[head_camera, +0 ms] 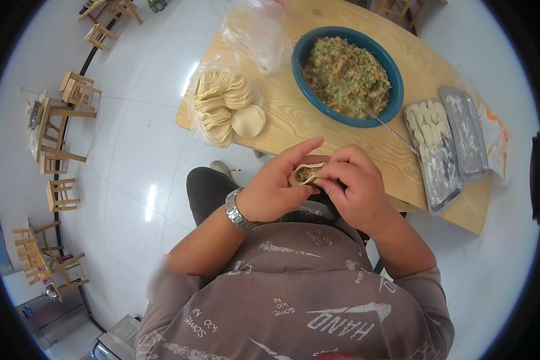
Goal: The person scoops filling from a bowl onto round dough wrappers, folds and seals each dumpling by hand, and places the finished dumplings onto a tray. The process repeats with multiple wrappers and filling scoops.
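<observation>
A partly folded dumpling [305, 174] with filling showing is held between both hands, in front of my body near the table edge. My left hand [274, 182] cradles the wrapper from the left, its index finger raised. With thumb and fingers, my right hand [353, 186] pinches the right end of the wrapper's rim. Beyond the hands stands a blue basin [298, 77] of chopped filling [346, 76], a thin metal utensil handle [393, 132] leaning out over its rim. Round dough wrappers [220, 101] lie stacked in a plastic bag at the left, one wrapper [248, 121] flat beside them.
At the right, a floured metal tray [441, 180] carries several finished dumplings [427, 121]. A second floured tray [465, 135] and a printed plastic bag [495, 139] lie beyond it. Another clear plastic bag [256, 33] rests at the far left of the wooden table [274, 105].
</observation>
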